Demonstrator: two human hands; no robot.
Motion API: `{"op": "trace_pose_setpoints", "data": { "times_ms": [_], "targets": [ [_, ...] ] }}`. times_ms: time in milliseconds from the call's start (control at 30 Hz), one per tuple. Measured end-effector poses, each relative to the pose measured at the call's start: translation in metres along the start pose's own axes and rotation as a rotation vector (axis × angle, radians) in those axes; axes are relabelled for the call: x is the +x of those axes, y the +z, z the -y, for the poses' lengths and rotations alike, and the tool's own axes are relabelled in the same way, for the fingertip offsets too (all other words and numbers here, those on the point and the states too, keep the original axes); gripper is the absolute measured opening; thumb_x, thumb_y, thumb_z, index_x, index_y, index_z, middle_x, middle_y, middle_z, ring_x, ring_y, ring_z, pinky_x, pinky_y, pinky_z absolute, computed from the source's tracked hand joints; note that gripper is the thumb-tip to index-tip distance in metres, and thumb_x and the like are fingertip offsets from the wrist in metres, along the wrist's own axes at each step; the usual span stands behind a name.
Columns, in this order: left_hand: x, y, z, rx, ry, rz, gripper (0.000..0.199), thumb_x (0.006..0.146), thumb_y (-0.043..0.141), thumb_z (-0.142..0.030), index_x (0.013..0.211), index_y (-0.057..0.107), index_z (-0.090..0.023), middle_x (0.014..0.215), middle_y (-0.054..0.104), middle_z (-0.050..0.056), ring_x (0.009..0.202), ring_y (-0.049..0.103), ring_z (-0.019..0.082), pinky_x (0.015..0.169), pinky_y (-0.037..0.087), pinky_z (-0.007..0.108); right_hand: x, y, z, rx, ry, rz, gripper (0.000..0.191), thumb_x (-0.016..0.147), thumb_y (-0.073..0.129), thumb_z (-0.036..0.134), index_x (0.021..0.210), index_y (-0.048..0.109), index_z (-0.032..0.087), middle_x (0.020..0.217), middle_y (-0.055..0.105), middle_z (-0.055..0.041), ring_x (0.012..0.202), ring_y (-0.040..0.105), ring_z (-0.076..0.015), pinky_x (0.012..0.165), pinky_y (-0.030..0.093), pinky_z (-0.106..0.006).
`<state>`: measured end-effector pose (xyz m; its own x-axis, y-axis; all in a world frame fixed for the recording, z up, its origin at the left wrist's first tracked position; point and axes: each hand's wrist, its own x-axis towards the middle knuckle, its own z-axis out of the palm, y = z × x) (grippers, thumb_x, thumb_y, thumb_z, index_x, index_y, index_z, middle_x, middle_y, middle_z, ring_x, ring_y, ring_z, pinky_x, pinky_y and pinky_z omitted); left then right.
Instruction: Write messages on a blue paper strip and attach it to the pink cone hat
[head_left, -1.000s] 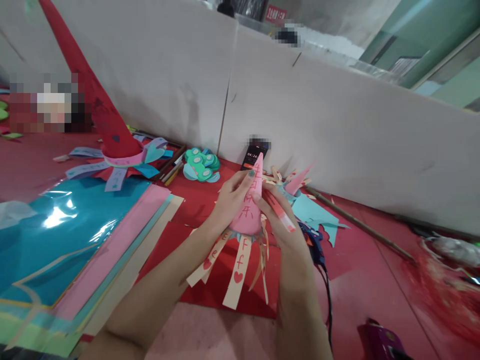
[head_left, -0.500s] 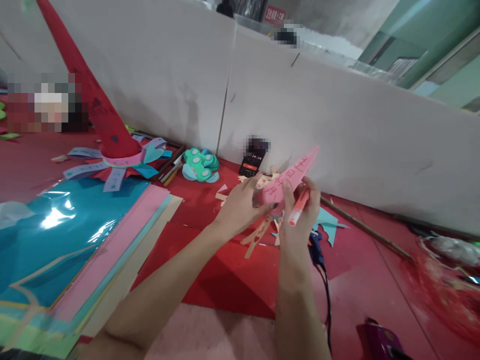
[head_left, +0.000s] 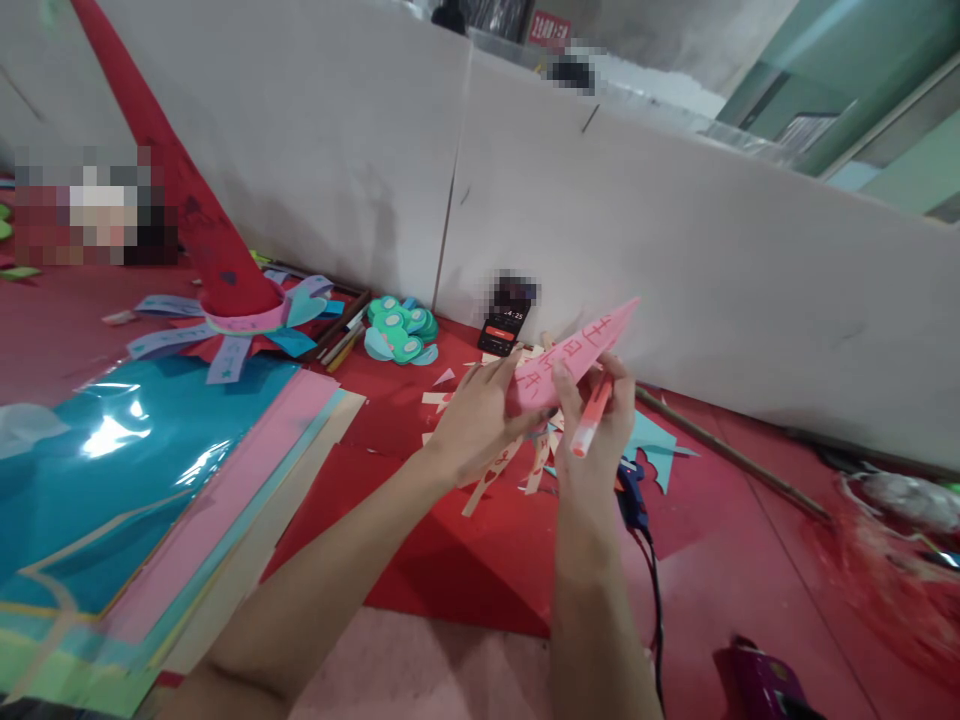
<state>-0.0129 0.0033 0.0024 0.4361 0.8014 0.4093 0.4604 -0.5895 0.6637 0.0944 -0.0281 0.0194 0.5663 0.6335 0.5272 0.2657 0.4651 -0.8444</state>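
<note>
Cone (head_left: 561, 378) tilted above red sheet (head_left: 457, 555); gripped two-handed

Left hand (head_left: 474, 418) holds wide end; right hand (head_left: 607, 430) pinches side plus marker (head_left: 592, 415); tight squeeze could crease cone; marker, cap state unclear, could smudge lettering (head_left: 572, 348)

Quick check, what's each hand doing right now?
Left hand: holding the wide end of the pink paper cone.
Right hand: holding the cone and a marker.

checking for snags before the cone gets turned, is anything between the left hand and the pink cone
Nothing visible: the left hand already touches the wide end of the pink cone. Its underside is hidden, so I can't rule out something caught there.
</note>
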Motion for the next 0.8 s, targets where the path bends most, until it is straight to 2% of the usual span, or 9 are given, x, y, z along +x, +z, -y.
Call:
{"op": "trace_pose_setpoints", "data": {
  "times_ms": [133,300,567,800],
  "targets": [
    [-0.0001,-0.0003,-0.0003,0.001,-0.013,0.002,0.062,0.083,0.049,-0.052,0.132,0.041,-0.015,0.131,0.051,0.011,0.121,0.043,0.024,0.104,0.033,0.04,0.0,0.0007,-0.0001,0.019,0.007,0.004,0.032,0.072,0.067,0.025,0.099,0.05,0.02,0.089,0.062,-0.0004,0.085,0.063,-0.0133,0.085,0.052,-0.036],
    [0.0003,-0.0009,-0.0006,0.016,-0.025,0.021,0.059,0.085,0.047,-0.05,0.131,0.042,-0.014,0.129,0.053,0.012,0.121,0.045,0.024,0.107,0.027,0.043,-0.0001,0.0017,0.0004,0.027,0.02,0.004,0.031,0.072,0.067,0.025,0.098,0.05,0.02,0.09,0.062,-0.0009,0.087,0.063,-0.0141,0.083,0.051,-0.035],
    [0.0007,-0.0011,-0.0063,0.093,0.038,0.033,0.062,0.085,0.049,-0.045,0.137,0.028,-0.017,0.138,0.045,0.011,0.129,0.039,0.022,0.112,0.018,0.046,0.0009,0.0,-0.0069,-0.046,-0.008,-0.005,0.032,0.074,0.065,0.031,0.099,0.05,0.021,0.094,0.059,-0.0022,0.089,0.062,-0.0149,0.084,0.051,-0.036],
    [0.0015,0.0037,-0.0019,0.029,-0.013,0.002,0.06,0.084,0.049,-0.039,0.137,0.028,-0.02,0.134,0.049,0.011,0.122,0.047,0.024,0.107,0.027,0.045,-0.0014,0.0029,-0.0019,0.006,0.023,0.12,0.036,0.075,0.064,0.03,0.107,0.049,0.021,0.104,0.061,-0.0063,0.098,0.062,-0.0175,0.091,0.049,-0.039]
  ]
}}
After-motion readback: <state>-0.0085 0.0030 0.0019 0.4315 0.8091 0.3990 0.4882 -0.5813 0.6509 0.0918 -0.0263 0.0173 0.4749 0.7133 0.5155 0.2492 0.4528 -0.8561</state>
